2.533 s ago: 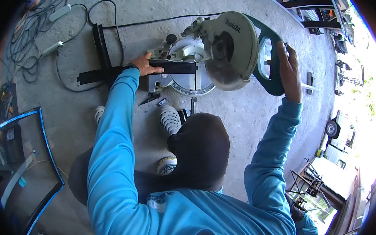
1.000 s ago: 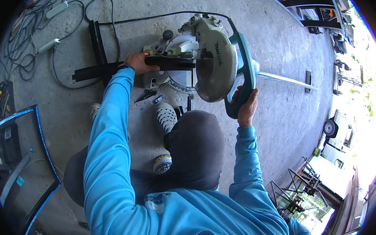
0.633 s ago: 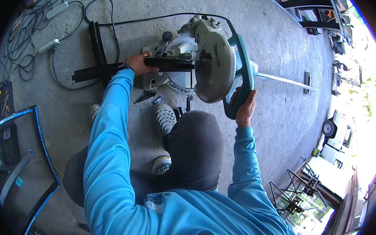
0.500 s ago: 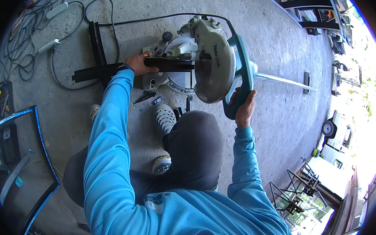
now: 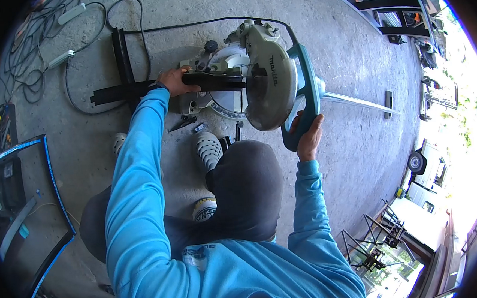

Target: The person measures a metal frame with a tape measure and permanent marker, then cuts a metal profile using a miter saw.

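Observation:
A Makita mitre saw stands on the concrete floor, its round blade guard lowered over the base. My right hand is wrapped round the lower end of its teal handle. Across the saw base lies a dark, channel-shaped profile, one end against the blade guard. My left hand grips this profile close to the fence, thumb on the near side and fingers over the far side. The guard hides the blade and the place where it meets the profile.
Another dark profile lies crosswise under the left end of the held one. Pliers rest near my shoe. The power cable runs behind the saw towards tangled cords. Blue-edged frame pieces stand at left; a metal rod extends right.

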